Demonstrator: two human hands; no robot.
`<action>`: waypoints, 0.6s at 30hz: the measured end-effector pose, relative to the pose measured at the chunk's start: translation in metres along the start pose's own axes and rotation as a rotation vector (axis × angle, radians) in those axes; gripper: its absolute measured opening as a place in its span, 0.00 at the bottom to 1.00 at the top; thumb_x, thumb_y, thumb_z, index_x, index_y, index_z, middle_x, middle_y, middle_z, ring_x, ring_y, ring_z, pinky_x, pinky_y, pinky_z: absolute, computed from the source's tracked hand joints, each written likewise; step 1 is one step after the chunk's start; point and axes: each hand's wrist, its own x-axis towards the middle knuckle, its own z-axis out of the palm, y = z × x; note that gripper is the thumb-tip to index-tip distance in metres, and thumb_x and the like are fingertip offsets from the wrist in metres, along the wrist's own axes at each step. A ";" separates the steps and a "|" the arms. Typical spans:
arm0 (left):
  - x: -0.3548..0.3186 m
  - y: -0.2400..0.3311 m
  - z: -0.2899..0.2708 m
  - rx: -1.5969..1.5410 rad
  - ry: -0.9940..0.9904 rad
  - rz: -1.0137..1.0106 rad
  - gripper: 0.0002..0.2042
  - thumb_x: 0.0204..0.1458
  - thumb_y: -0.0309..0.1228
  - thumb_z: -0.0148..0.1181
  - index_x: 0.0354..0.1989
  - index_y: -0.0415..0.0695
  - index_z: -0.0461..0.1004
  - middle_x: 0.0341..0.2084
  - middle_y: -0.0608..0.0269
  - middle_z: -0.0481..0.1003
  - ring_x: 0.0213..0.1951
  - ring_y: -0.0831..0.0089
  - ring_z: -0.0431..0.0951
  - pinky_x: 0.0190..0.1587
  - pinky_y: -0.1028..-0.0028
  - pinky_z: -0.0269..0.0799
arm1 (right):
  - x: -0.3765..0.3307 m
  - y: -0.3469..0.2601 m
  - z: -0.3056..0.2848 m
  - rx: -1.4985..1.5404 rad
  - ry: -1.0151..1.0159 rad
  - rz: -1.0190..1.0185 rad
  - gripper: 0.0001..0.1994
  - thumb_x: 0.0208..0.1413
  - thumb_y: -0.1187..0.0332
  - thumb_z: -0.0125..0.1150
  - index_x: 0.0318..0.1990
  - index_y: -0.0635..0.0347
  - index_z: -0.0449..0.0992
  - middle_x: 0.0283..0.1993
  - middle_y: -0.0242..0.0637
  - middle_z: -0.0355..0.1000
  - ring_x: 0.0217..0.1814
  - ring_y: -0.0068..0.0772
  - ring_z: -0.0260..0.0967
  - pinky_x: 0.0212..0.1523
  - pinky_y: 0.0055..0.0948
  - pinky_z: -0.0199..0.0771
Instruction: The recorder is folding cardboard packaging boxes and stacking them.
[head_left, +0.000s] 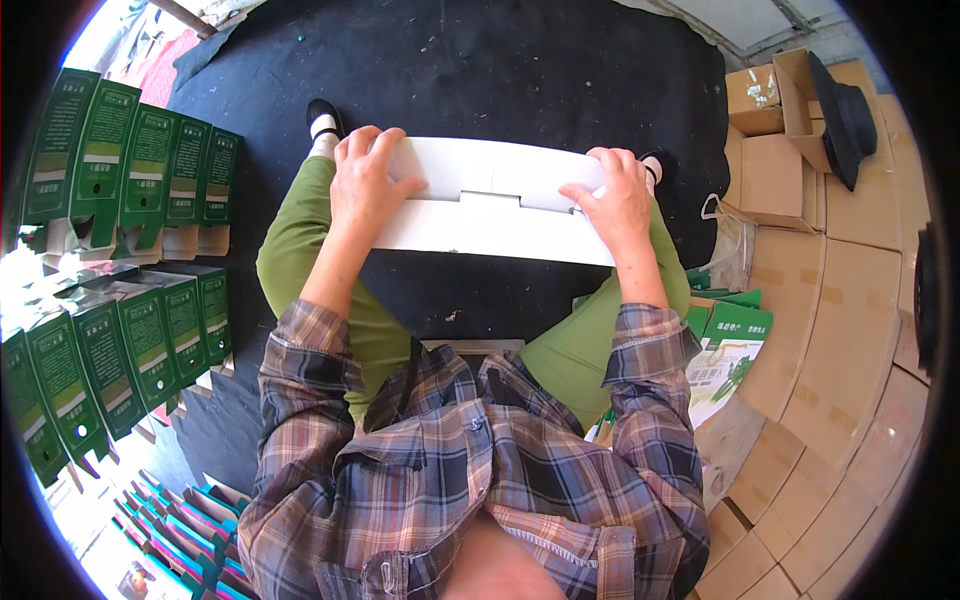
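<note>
A long white cardboard box (490, 222) is held crosswise between my knees, above the dark floor. Two flaps meet along its upper face, and a stepped tab shows at the middle of their seam. My left hand (368, 185) grips the box's left end, fingers over the far edge and thumb on the flap. At the right end, my right hand (615, 200) holds it the same way, with the thumb lying near the seam. The underside of the box is hidden.
Rows of green printed boxes (145, 165) stand at the left, with blue and pink cartons (185, 525) below them. Brown cardboard boxes (790, 330) are stacked along the right. Flat green-and-white printed card (735, 350) lies beside my right leg. A black hat (845, 120) rests on the boxes.
</note>
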 end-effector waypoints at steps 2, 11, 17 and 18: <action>-0.002 -0.006 -0.001 -0.079 -0.002 0.014 0.26 0.36 0.31 0.73 0.49 0.47 0.75 0.50 0.57 0.69 0.56 0.57 0.66 0.52 0.61 0.69 | -0.003 0.019 0.005 0.168 0.018 0.008 0.24 0.44 0.57 0.72 0.47 0.56 0.73 0.46 0.37 0.69 0.49 0.42 0.66 0.49 0.38 0.68; -0.012 -0.105 0.060 -1.331 -0.262 -0.878 0.24 0.60 0.51 0.50 0.48 0.41 0.73 0.35 0.64 0.75 0.35 0.73 0.75 0.40 0.72 0.73 | -0.025 0.090 0.057 1.250 -0.250 1.033 0.24 0.66 0.47 0.42 0.48 0.60 0.74 0.43 0.35 0.74 0.41 0.28 0.71 0.45 0.26 0.70; -0.018 -0.121 0.063 -1.627 -0.504 -0.815 0.24 0.62 0.47 0.48 0.53 0.37 0.71 0.43 0.59 0.76 0.43 0.70 0.76 0.47 0.71 0.72 | -0.035 0.084 0.047 1.368 -0.332 1.011 0.26 0.65 0.46 0.43 0.50 0.60 0.73 0.44 0.36 0.74 0.42 0.29 0.72 0.45 0.26 0.71; -0.018 -0.113 0.052 -1.626 -0.500 -0.812 0.24 0.62 0.47 0.48 0.53 0.37 0.71 0.43 0.59 0.76 0.43 0.70 0.76 0.47 0.71 0.72 | -0.035 0.082 0.043 1.371 -0.332 1.006 0.26 0.65 0.46 0.43 0.50 0.60 0.73 0.44 0.36 0.74 0.42 0.29 0.72 0.45 0.26 0.71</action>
